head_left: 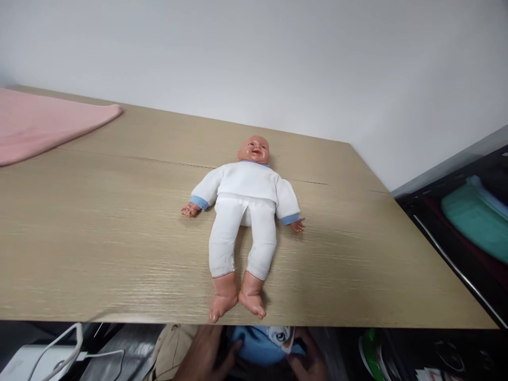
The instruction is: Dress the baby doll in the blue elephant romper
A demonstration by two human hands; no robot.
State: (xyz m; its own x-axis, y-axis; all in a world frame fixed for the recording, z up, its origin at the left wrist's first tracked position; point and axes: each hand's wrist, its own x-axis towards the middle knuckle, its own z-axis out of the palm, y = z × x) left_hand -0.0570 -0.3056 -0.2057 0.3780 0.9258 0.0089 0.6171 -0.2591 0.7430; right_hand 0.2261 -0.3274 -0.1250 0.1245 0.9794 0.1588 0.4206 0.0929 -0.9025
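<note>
A baby doll (243, 211) in a white top and white trousers with blue cuffs lies on its back on the light wooden table (99, 227), feet at the near edge. Below the table edge my left hand (206, 352) and my right hand (307, 357) both grip a small blue garment (262, 344) with a cartoon print. The fingers of each hand curl onto the cloth from either side. Much of the garment and both wrists are hidden by the table edge and the frame's bottom.
A pink cloth (43, 124) lies at the table's far left. A white wall stands behind. A dark rack with a teal folded cloth (476, 217) is at the right. A white device with a cable (47, 357) sits below left.
</note>
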